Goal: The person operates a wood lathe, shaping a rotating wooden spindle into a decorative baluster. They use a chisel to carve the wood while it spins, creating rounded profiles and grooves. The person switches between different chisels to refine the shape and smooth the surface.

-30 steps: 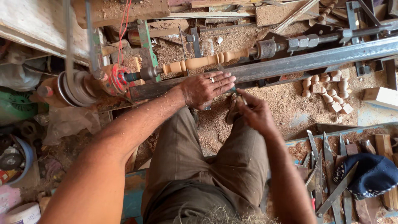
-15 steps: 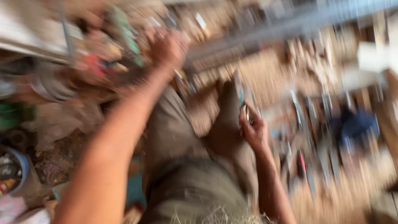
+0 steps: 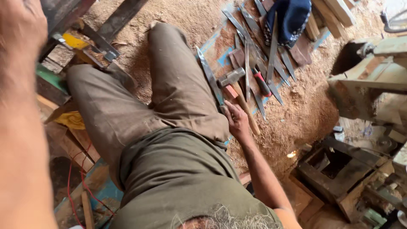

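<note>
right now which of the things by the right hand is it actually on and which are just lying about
In hand:
right hand, resting on a long flat metal blade beside the hammer's wooden handle

Lying about:
red-handled tool
other metal blades
dark blue cloth
wooden box
sawdust

No package, label, sign or screen can be made out anywhere in this view. Nothing on the sawdust-covered floor, among the tools laid out there or around the wooden and metal fittings at the edges carries a printed wrapper, a tag, a board with writing or a display. The blurred patches at the left and the far right corners are too unclear to tell more.
</note>
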The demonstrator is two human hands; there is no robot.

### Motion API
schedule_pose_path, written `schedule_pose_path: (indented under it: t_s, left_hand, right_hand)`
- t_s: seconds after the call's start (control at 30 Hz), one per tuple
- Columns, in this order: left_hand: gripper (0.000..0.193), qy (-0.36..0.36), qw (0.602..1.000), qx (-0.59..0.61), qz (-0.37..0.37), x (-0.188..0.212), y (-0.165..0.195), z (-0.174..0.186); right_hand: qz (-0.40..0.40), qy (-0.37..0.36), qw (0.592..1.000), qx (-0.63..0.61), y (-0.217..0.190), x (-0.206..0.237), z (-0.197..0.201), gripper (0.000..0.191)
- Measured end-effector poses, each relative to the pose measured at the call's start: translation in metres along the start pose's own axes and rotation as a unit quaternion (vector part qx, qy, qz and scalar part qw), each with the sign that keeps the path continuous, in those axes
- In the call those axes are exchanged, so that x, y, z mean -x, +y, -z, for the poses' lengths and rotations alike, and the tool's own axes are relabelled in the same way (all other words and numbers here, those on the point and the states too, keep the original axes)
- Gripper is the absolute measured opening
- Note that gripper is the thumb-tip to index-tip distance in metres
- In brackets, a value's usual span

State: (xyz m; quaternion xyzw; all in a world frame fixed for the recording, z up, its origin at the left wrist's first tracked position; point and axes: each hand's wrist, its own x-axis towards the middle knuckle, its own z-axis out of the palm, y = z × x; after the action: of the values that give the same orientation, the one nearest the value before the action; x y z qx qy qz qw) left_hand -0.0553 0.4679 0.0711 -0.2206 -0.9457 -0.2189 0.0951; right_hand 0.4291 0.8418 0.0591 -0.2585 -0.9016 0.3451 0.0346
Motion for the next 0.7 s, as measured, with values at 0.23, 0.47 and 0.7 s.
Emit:
schedule_pose_path:
  t_s: [0.23,0.47,0.7]
  left_hand:
    - [0.019,0.108,0.986,0.060,-0.113,0.119,0.144,-0.037]
    - [0.014,-0.116,0.962,0.248,-0.018,0.154,0.165,-0.044]
    - [0.018,-0.179,0.951,0.250,0.029,0.187,0.167,-0.047]
  right_hand:
    - [-0.125,0.003,0.987,0.105,0.040,0.004,0.020,0.017]
    - [-0.183,0.058,0.963,0.189,0.096,-0.046,0.067,0.024]
    - [-0.362,0.104,0.906,0.191,0.149,-0.022,0.123,0.019]
